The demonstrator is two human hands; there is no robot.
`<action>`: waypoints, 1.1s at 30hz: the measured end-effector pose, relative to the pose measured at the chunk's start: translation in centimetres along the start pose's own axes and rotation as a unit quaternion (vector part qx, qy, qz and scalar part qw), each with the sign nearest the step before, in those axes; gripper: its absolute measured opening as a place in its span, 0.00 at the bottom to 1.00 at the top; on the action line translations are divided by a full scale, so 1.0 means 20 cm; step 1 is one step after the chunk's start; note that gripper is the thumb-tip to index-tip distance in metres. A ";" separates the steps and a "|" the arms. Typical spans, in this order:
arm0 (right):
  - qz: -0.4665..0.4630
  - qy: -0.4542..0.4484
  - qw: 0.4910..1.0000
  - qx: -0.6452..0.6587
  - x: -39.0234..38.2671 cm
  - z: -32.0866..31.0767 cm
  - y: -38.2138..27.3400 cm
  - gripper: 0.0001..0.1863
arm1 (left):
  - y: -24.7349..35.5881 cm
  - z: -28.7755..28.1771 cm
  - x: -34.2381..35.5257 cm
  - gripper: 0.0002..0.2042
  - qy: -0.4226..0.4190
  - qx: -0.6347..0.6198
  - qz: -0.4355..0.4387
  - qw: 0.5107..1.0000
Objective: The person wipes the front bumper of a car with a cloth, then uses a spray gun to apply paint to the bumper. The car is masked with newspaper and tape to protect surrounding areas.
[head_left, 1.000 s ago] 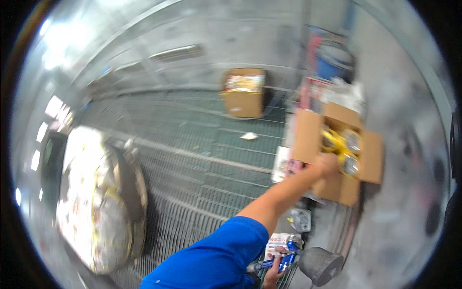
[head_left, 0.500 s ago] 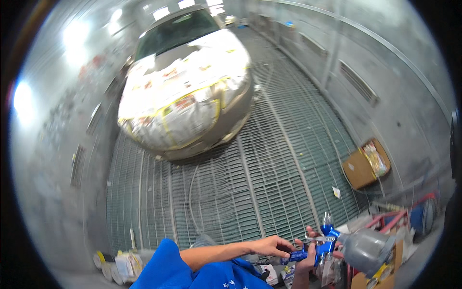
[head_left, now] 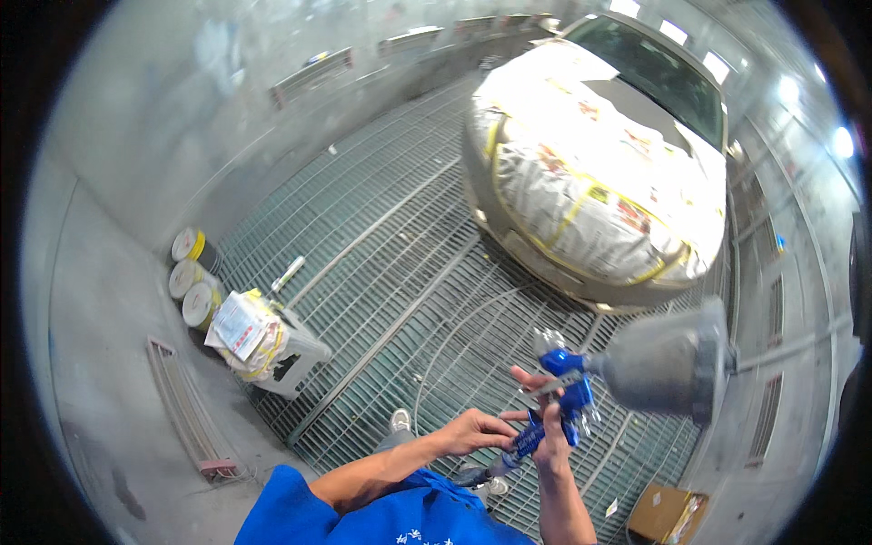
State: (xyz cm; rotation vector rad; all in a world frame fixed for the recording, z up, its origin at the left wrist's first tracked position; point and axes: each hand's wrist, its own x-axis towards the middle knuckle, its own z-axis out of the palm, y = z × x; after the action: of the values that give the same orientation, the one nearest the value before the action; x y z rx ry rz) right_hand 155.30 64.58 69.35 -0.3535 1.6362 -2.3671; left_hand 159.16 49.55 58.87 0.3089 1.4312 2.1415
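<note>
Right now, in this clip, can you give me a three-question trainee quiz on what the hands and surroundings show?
1. True or false: the blue spray gun is lying on the floor grating.
2. Multiple choice: what covers most of the car? A) masking paper held with yellow tape B) a blue tarp C) nothing
3. Short answer: which hand grips the spray gun's handle, and where is the other hand?

Key:
1. False. It is held up in the hands, with its grey cup pointing to the right.
2. A.
3. The right hand grips the handle; the left hand is beside it, fingers reaching to the lower part of the gun.
</note>
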 end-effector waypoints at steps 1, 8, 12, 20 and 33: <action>0.013 -0.007 1.000 0.000 0.12 0.13 0.06 0.31 | 0.05 -0.13 -0.07 0.10 0.019 -0.002 0.048 0.999; 0.108 -0.013 0.991 -0.076 0.93 0.87 0.32 0.19 | 0.20 -0.59 -0.47 0.18 0.243 -0.224 0.089 0.940; 0.086 -0.035 0.993 -0.072 1.23 1.14 0.31 0.20 | -0.20 -0.74 -0.65 0.18 0.135 0.060 -0.041 0.988; 0.049 -0.066 0.985 -0.151 1.80 1.27 0.29 0.19 | -0.47 -1.29 -0.54 0.19 0.296 0.400 -0.152 0.854; 0.199 -0.112 0.967 -0.117 2.54 1.13 0.38 0.14 | 1.33 -1.88 0.13 0.10 0.407 0.476 0.264 0.734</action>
State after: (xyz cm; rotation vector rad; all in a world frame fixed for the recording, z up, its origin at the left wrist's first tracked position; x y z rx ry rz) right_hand 115.48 25.34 73.11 -0.2903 1.6948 -1.7816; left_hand 131.23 13.97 67.27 0.1141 3.2816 1.7352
